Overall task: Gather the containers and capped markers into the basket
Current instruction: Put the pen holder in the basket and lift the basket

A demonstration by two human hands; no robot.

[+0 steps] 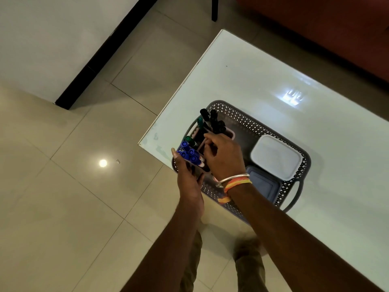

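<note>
Standing at the near edge of the tabletop (273,70), close to its left corner, the basket (263,127) already holds everything in view. A white container (275,157) and a blue-grey container (263,184) lie flat at its right end, both lidded. At its left end a pink cup (230,133) carries black markers (212,120), green markers (190,139) and blue markers (190,153), all capped, long axes near upright and leaning away from the person.

The right hand (225,154) is over the cup, fingers curled onto its rim and apparently pinching it. The left hand (187,178) stands against the basket's left end, fingers straight and pressed together, touching the blue markers from outside.

Judgement: gathering looks all but complete; the step in hand is settling the cup. The markers lie just ahead of both sets of fingers, the blue ones nearer the left hand. Any tilt of the cup toward the table edge could spill them.
</note>
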